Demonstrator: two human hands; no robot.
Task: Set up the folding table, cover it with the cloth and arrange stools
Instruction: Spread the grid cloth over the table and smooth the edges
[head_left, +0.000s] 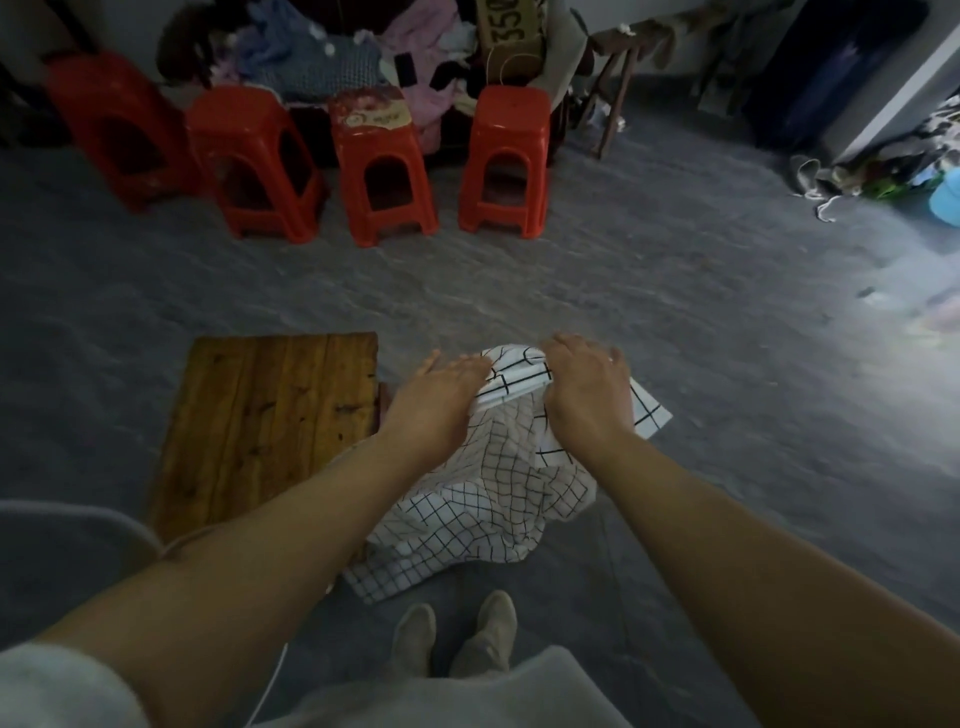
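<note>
A low wooden table (265, 426) with a plank top stands on the grey floor at centre left. A white cloth with a black grid (488, 499) hangs bunched over the table's right side and trails to the floor. My left hand (441, 395) grips the cloth's upper edge from the left. My right hand (582, 384) is closed on the same bunched edge from the right. Several red plastic stools stand in a row at the back, among them one at far left (109, 124) and one at right (506, 161).
A heap of clothes (322, 57) and a cardboard box (506, 36) lie behind the stools. A wooden frame (618, 83) leans at back right. Clutter (883, 176) sits by a white wall edge at right. My feet (457, 639) stand just below the cloth.
</note>
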